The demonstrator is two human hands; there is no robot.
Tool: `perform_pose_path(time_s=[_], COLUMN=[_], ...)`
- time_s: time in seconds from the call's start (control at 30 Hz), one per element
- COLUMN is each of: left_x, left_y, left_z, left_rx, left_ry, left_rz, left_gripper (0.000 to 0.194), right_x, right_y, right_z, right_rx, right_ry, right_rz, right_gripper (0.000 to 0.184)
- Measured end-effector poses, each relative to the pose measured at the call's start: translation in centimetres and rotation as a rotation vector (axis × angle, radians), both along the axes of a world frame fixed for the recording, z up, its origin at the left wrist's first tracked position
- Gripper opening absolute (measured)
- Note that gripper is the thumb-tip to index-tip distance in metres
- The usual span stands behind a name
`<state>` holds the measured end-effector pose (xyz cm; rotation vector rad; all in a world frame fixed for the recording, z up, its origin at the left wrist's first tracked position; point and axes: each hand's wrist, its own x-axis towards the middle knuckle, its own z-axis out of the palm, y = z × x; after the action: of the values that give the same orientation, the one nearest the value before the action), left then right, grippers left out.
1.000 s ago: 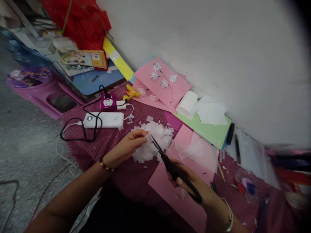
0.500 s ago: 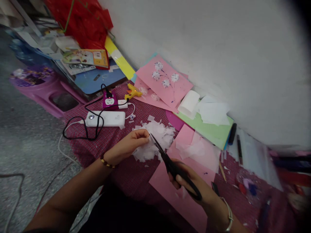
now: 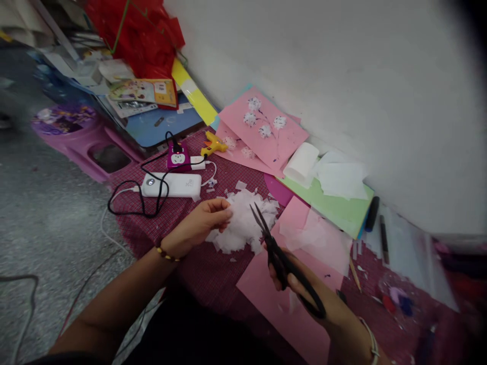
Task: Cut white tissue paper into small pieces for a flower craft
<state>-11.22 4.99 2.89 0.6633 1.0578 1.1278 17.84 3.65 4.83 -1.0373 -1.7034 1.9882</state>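
Note:
My right hand (image 3: 308,286) grips black-handled scissors (image 3: 277,249), their blades slightly apart and pointing up and left. The tips hover over the right part of a heap of small white paper pieces (image 3: 249,220) on the table. At the heap's left edge, my left hand (image 3: 209,217) has its thumb and fingers pinched together. Whatever is in that pinch blends with the white pieces behind it and cannot be made out. Below the scissors lies a pink sheet (image 3: 262,294), and thin white sheets (image 3: 308,230) rest on the pink paper beyond.
Left of the heap are a white power bank (image 3: 175,185) with cables, a purple socket block (image 3: 178,156) and a yellow glue gun (image 3: 213,144). Pink cards with white flowers (image 3: 264,124) lean at the wall, near a white paper roll (image 3: 302,161). A pencil (image 3: 355,275) lies right.
The scissors have drawn back to the right, away from my left hand, and their blades have opened a little. The white piece earlier visible at my left fingertips no longer shows clearly.

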Motion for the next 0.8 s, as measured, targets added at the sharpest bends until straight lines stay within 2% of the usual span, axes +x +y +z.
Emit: perform_pose_path(time_s=[0.13,0.27,0.47,0.8], left_x=[0.0,0.9,2.6,3.0], left_y=[0.7,1.0,0.8,1.2], left_z=[0.7,0.8,0.1,-0.1], left_rx=[-0.022,0.022,0.105,0.074], left_ry=[-0.049,-0.067,0.003,0.010], left_rz=[0.120,0.072,0.031,-0.002], left_gripper=[0.041,0.038,0.030,0.031], right_x=[0.8,0.2,-1.3,-1.6], right_y=[-0.3,-0.5,-0.3,-0.3], right_z=[-0.6,-0.6,-0.5,-0.5], right_rx=[0.009,-0.038,-0.061,-0.066], right_ry=[-0.024,-0.012,0.067,0.053], right_rz=[0.031,0.074,0.006,-0.050], right_gripper=[0.057,0.061,0.057,0.047])
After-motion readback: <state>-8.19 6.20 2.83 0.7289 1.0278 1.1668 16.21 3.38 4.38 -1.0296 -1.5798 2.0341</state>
